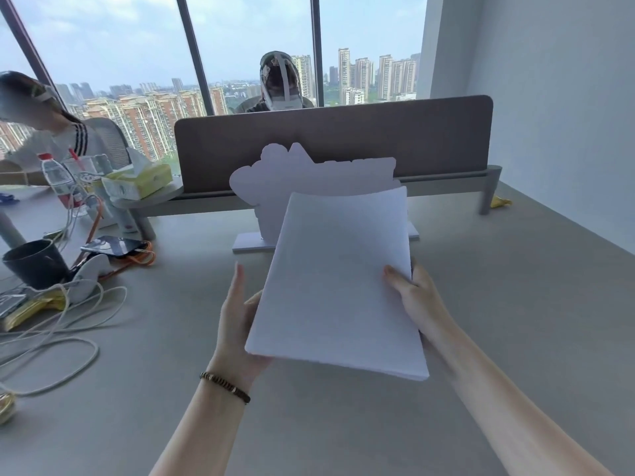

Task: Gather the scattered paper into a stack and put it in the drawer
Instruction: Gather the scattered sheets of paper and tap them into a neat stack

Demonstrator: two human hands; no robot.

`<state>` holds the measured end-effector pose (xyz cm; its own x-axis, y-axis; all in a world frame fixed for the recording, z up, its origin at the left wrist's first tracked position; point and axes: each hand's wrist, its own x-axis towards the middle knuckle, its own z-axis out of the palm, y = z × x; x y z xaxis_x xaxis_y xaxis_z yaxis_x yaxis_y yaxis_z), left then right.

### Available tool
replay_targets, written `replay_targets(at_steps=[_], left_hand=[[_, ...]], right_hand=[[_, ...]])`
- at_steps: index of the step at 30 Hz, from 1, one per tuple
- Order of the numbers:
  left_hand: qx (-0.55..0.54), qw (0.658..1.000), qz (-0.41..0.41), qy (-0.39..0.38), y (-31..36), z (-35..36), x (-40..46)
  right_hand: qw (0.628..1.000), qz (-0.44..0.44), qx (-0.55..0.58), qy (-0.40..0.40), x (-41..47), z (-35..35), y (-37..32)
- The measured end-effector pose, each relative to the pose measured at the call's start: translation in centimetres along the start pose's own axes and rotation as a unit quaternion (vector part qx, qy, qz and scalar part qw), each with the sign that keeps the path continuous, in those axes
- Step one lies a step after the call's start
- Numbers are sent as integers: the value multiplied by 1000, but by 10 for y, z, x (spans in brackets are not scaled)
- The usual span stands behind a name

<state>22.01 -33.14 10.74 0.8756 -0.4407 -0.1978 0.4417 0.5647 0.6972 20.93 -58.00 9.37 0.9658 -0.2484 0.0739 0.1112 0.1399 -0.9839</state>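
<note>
Paper stack [338,286] held above the desk [515,304] by 2 hands.
It is gripped at its right edge by the right hand [417,297] and supported from beneath by the left hand's [237,321] straight fingers; no writing is legible.

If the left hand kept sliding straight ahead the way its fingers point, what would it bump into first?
Probably the white cut-out stand behind the white paper stack; the left hand points up-desk toward its flat base, though depth is hard to judge.

Left hand [237,317] fingers straight, cradling; right hand [417,297] gripping, thumb on top.
</note>
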Motion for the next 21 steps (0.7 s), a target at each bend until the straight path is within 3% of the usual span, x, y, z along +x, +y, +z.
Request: replay_targets(at_steps=[6, 13, 21], left_hand=[[-188, 974, 124, -7, -48, 21, -4], [-69, 987, 123, 74, -74, 53, 10], [11, 984, 150, 95, -43, 24, 19]], right_hand=[[993, -37, 34, 110, 2, 16, 4], [980, -60, 85, 171, -8, 32, 14], [966, 26, 239, 97, 7, -8, -8]])
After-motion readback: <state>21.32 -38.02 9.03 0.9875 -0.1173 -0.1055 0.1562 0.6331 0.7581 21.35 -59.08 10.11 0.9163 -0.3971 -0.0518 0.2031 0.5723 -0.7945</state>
